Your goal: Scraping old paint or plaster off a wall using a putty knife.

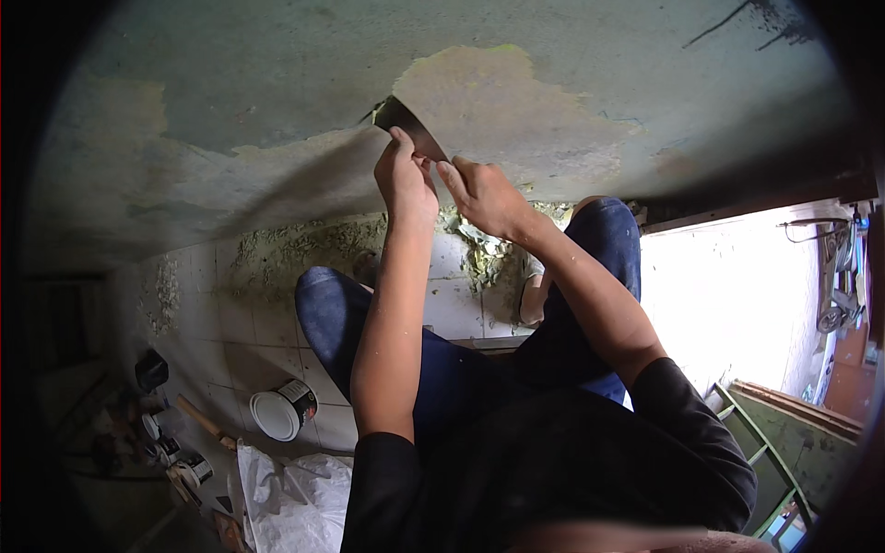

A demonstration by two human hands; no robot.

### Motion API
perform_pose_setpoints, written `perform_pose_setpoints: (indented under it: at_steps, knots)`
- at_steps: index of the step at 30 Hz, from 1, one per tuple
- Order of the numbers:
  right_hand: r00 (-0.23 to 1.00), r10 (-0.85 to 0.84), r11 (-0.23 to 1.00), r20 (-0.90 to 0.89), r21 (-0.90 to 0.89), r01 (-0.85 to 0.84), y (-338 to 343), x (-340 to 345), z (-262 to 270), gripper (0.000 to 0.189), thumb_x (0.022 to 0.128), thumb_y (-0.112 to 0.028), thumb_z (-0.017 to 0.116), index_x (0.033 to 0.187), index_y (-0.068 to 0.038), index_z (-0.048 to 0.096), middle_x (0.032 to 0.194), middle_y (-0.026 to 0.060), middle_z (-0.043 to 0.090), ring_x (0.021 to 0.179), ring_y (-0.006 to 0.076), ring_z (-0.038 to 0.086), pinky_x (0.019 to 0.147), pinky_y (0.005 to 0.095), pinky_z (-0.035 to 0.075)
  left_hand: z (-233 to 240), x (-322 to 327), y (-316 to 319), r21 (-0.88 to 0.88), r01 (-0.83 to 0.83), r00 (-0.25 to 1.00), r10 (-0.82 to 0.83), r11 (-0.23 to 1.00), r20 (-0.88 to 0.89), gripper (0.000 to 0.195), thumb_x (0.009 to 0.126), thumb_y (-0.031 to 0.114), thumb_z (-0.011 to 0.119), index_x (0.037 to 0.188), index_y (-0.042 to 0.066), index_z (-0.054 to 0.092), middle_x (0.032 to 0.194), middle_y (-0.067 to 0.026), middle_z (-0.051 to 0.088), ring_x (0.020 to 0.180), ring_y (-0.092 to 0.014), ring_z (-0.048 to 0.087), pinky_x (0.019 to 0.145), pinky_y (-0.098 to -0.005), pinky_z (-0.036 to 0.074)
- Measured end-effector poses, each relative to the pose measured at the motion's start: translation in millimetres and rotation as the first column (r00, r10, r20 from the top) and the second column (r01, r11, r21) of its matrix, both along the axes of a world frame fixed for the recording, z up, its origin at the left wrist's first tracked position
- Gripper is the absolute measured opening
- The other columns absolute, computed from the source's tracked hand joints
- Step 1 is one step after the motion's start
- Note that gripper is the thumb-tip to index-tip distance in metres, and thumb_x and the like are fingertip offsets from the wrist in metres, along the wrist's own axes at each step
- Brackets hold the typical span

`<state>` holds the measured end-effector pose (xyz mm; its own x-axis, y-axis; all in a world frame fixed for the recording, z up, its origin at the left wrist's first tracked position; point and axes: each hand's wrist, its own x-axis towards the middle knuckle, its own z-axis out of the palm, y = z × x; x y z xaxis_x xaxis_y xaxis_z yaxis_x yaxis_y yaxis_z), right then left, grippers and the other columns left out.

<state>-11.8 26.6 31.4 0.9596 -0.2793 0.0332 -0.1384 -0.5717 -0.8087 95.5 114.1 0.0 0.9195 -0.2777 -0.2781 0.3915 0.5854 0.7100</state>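
Observation:
A wide metal scraper blade [413, 130] lies with its far edge against the green painted wall [276, 62]. My left hand [406, 173] presses on the lower part of the blade, its thumb flat on the metal. My right hand [487, 197] grips the tool's near end; the handle is hidden in it. Beside the blade, to the right, is a bare patch [498, 110] with ragged paint edges. Bits of paint cling to the blade's left corner. Paint flakes [484, 256] lie heaped on the tiled floor below my right hand.
A lidded paint bucket [282, 411] stands on the tiles at the lower left, near a white plastic sheet [297, 498] and a wooden handle [204, 419]. More cans stand further left. A green ladder [764, 449] is at the lower right, beyond a bright doorway.

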Motion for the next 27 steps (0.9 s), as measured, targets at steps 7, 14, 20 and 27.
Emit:
perform_pose_setpoints:
  at_steps: [7, 14, 20, 27]
  knots:
    - [0.995, 0.099, 0.994, 0.015, 0.047, -0.100, 6, -4, -13, 0.046, 0.109, -0.035, 0.046, 0.116, 0.008, 0.060, 0.085, 0.0303, 0.061, 0.080, 0.0441, 0.062, 0.076, 0.0459, 0.049, 3, 0, 14, 0.147, 0.037, 0.999, -0.031, 0.988, -0.043, 0.036, 0.103, 0.040, 0.063, 0.080, 0.013, 0.056, 0.064, 0.0055, 0.043, 0.052, -0.008, 0.041, 0.049, -0.0248, 0.040]
    - [0.980, 0.188, 0.674, 0.067, 0.717, -0.178, 49, 13, -33, 0.045, 0.110, -0.045, 0.041, 0.095, -0.003, 0.049, 0.062, 0.0022, 0.046, 0.052, 0.0128, 0.046, 0.049, 0.0328, 0.040, 15, 7, 34, 0.437, -0.302, 0.900, 0.103, 0.847, 0.423, 0.040, 0.104, 0.030, 0.062, 0.078, -0.001, 0.057, 0.071, 0.0002, 0.053, 0.063, -0.012, 0.046, 0.061, -0.0298, 0.040]
    - [0.992, 0.099, 0.537, 0.074, 0.836, -0.116, 87, 15, -46, 0.046, 0.111, -0.046, 0.035, 0.097, -0.005, 0.047, 0.060, 0.0049, 0.048, 0.045, 0.0153, 0.048, 0.045, 0.0314, 0.041, 16, 10, 60, 0.626, -0.394, 0.773, -0.127, 0.673, 0.622, 0.038, 0.103, 0.027, 0.063, 0.081, -0.004, 0.061, 0.068, 0.0045, 0.050, 0.068, -0.007, 0.043, 0.061, -0.0283, 0.039]
    - [0.991, -0.136, 0.856, -0.020, 0.502, 0.128, 107, 0, -95, 0.040, 0.111, -0.036, 0.037, 0.103, 0.001, 0.045, 0.072, 0.0275, 0.057, 0.069, 0.0495, 0.059, 0.063, 0.0506, 0.047, -29, -3, 54, 0.725, -0.192, 0.897, -0.181, 0.662, 0.403, 0.036, 0.103, 0.029, 0.060, 0.091, -0.005, 0.065, 0.075, -0.0150, 0.065, 0.067, -0.025, 0.057, 0.067, -0.0387, 0.046]
